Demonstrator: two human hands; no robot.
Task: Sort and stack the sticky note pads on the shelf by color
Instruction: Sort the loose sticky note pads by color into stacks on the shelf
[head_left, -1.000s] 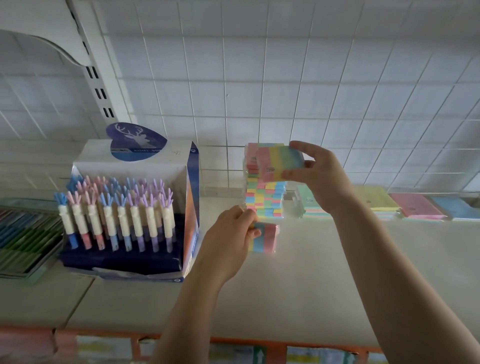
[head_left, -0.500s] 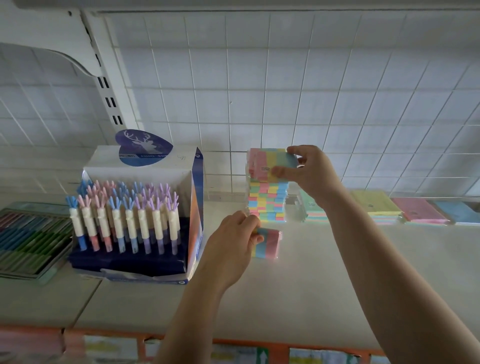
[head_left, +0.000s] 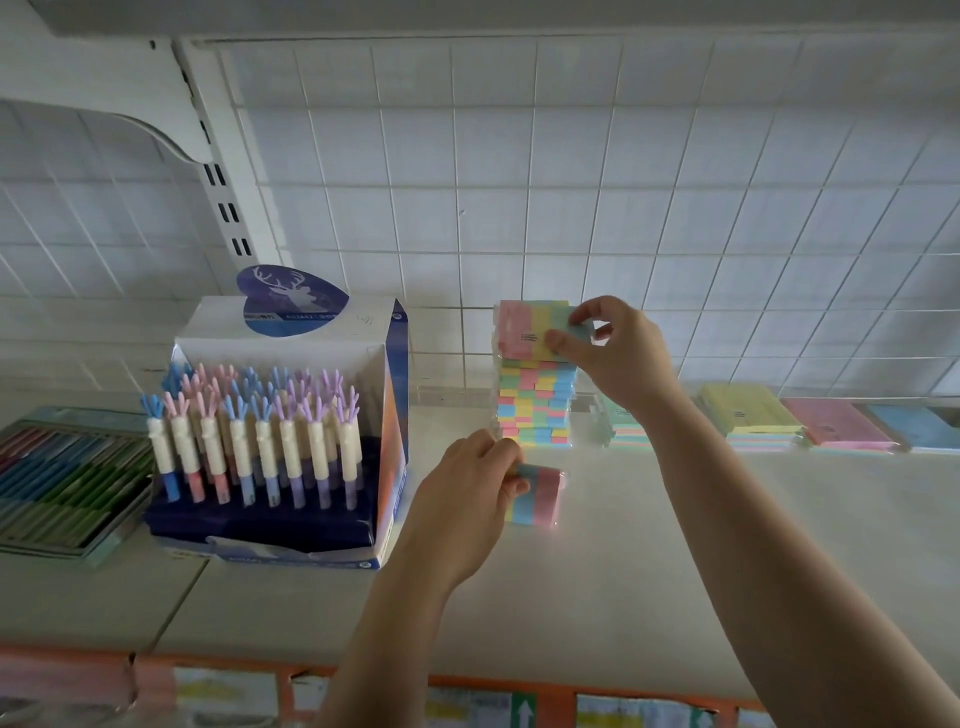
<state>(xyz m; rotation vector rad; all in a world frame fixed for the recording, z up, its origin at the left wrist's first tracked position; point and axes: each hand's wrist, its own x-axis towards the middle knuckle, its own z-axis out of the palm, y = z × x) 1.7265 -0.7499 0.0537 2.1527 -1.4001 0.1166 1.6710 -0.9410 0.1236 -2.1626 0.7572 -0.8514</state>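
Observation:
A tall stack of multicolour sticky note pads (head_left: 535, 405) stands on the white shelf (head_left: 649, 561) against the tiled wall. My right hand (head_left: 618, 353) pinches the right end of a striped pink, yellow and blue pad (head_left: 530, 330) that sits on top of that stack. In front of the stack my left hand (head_left: 467, 499) grips a second striped pad (head_left: 537, 496), held just above the shelf surface. Flat piles of a green pad (head_left: 626, 421), a yellow pad (head_left: 748, 415), a pink pad (head_left: 841, 423) and a blue pad (head_left: 919, 428) lie to the right.
A display box of antler-topped pens (head_left: 270, 431) stands left of my left hand. A tray of coloured pens (head_left: 62, 483) lies at the far left. An orange shelf edge (head_left: 571, 686) runs along the front. A white bracket (head_left: 218, 171) rises at the back left.
My right hand has carried its striped pad left and down until it sits on the tall stack. My left hand has kept hold of its pad in about the same spot.

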